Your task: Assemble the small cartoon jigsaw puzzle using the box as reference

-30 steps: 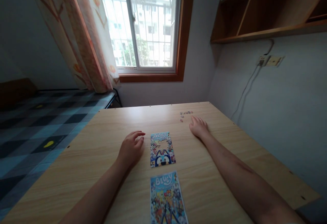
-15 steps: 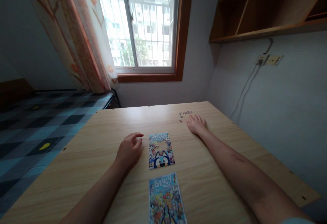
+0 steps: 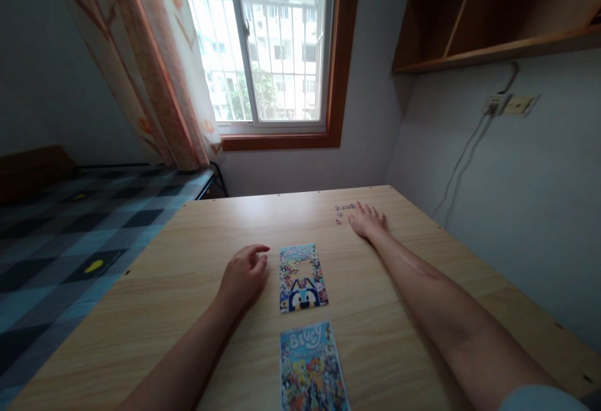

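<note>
On the wooden table lies a nearly filled jigsaw puzzle (image 3: 304, 298) with a blue cartoon dog face and a gap in its upper middle. My left hand (image 3: 244, 275) rests just left of it, thumb and fingers loosely bent and apart, holding nothing. Farther back, my right hand (image 3: 367, 220) is stretched out, palm down with fingers spread. Its fingertips reach the right end of a row of small loose puzzle pieces (image 3: 339, 214); any piece under the fingers is hidden. Nearest to me is a printed picture sheet (image 3: 310, 367) titled "Bluey", partly cut off by the view.
The wooden table (image 3: 225, 223) reaches back toward a window (image 3: 282, 54) with a flowered curtain (image 3: 154, 86). A bed with a checked cover (image 3: 122, 204) stands at left. On the right wall hang a shelf (image 3: 469, 48) and a socket (image 3: 520, 106) with a cable.
My right hand has reached slightly forward, its fingertips now at the end of the row of pieces. My left hand stays beside the puzzle. The view has shifted a little left.
</note>
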`<state>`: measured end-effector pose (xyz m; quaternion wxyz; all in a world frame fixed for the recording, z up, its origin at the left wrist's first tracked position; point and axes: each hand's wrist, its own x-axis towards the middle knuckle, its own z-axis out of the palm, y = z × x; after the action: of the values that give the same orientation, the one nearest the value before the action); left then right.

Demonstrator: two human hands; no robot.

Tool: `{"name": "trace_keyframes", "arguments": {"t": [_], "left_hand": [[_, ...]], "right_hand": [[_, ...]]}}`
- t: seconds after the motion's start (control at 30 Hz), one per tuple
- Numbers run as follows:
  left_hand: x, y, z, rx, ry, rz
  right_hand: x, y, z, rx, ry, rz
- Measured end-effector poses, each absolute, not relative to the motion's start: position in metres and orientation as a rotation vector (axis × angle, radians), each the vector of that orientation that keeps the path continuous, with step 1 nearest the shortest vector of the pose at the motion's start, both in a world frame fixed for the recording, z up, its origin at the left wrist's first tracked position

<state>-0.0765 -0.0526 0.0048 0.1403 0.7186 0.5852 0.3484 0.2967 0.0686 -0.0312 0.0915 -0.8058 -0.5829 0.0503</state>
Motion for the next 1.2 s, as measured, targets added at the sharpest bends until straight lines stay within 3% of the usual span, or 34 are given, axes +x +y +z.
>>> {"name": "trace_keyframes", "arguments": {"t": [0.67, 1.2], "left_hand": [[-0.074, -0.054, 0.006, 2.088, 1.717, 0.996], [-0.072, -0.056, 0.007, 2.086, 1.689, 1.003]], "right_hand": [[0.315, 0.058, -0.039, -2.104, -1.744, -0.005], [0.311, 0.057, -0.045, -2.199, -1.788, 0.041]]}}
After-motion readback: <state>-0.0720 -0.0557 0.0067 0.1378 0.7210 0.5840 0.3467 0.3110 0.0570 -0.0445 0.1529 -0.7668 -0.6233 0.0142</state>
